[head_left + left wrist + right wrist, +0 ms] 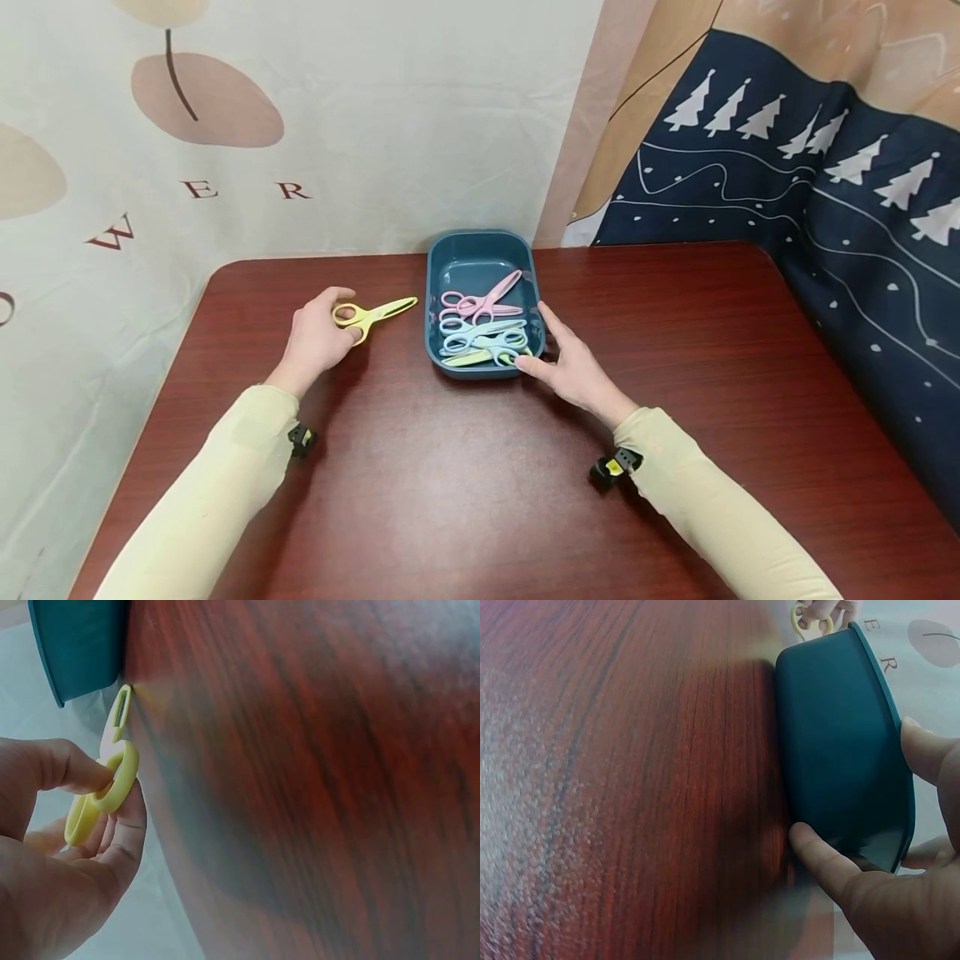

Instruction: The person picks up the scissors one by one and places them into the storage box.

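Yellow scissors point(375, 312) are gripped at the finger loops by my left hand point(315, 337), to the left of a dark teal bin point(483, 373). In the left wrist view the thumb presses on one loop point(120, 776) and the blades point toward the bin. Inside the bin lie several scissors: pink scissors point(498, 292) toward the back, light blue scissors point(487, 327) in front of them, and partly covered green scissors point(468, 359) at the front. My right hand point(573, 367) touches the bin's right side and front right corner with fingers spread and fairly straight.
The bin stands at the back edge of a reddish-brown wooden table point(450, 500). Behind it hangs a pale printed cloth point(412, 125); a navy cloth with white trees point(750, 167) hangs at the right. Small black devices are strapped to both wrists.
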Action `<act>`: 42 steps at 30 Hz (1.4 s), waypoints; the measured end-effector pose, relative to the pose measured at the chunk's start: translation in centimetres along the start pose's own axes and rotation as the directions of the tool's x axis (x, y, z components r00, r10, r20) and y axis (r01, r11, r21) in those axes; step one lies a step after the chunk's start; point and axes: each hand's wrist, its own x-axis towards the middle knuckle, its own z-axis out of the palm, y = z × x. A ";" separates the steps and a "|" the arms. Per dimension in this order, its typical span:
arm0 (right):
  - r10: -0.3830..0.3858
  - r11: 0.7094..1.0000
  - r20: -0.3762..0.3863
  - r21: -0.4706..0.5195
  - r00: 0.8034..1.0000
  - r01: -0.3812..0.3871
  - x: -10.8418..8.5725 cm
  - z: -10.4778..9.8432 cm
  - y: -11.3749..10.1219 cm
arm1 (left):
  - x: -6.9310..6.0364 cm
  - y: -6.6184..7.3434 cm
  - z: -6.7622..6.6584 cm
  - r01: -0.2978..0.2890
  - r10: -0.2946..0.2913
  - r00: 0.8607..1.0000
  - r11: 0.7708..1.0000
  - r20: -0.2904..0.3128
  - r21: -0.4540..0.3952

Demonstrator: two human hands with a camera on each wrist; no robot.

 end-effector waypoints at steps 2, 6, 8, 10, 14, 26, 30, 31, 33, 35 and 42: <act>0.003 1.000 0.001 0.002 1.000 -0.003 0.0 0.0 -0.1 | 0.0 0.0 -0.1 0.005 -0.005 1.000 1.000 -0.021 -0.014; 0.003 1.000 0.000 0.001 1.000 -0.003 0.0 0.0 -0.1 | 0.1 0.1 -0.4 -0.014 0.013 0.998 0.999 -0.065 -0.030; 0.001 1.000 -0.002 -0.004 1.000 -0.001 0.0 0.0 0.0 | 0.1 0.2 -0.6 -0.028 0.025 0.996 0.999 -0.081 -0.033; -0.001 1.000 -0.003 -0.008 1.000 0.001 0.0 0.0 0.0 | 0.1 0.4 -0.7 -0.036 0.033 0.995 0.999 -0.095 -0.034; -0.007 1.000 -0.003 -0.012 1.000 0.007 0.0 0.0 0.1 | 0.2 0.6 -1.1 -0.037 0.029 0.994 0.997 -0.102 -0.074; 0.000 1.000 -0.004 0.006 1.000 0.000 0.0 0.1 -0.1 | 0.3 1.2 -2.2 -0.025 0.009 0.997 0.981 -0.083 -0.190; -0.010 1.000 -0.008 0.006 1.000 0.010 0.0 0.1 -0.1 | 0.3 1.4 -2.4 -0.014 -0.001 0.997 0.982 -0.080 -0.190; -0.013 1.000 -0.009 0.004 1.000 0.013 0.0 0.1 -0.1 | 0.3 1.4 -2.5 -0.013 -0.002 0.997 0.982 -0.081 -0.189; -0.024 1.000 -0.010 -0.001 1.000 0.024 0.0 0.1 0.0 | 0.3 1.5 -2.5 -0.015 -0.001 0.996 0.982 -0.086 -0.187; -0.031 1.000 -0.011 -0.001 0.999 0.031 0.0 0.1 0.0 | 0.3 1.6 -2.7 -0.018 0.001 0.996 0.983 -0.091 -0.185; -0.044 0.999 -0.008 -0.002 0.999 0.044 0.0 0.1 0.2 | 0.1 2.1 -3.1 -0.026 0.005 0.995 0.977 -0.102 -0.212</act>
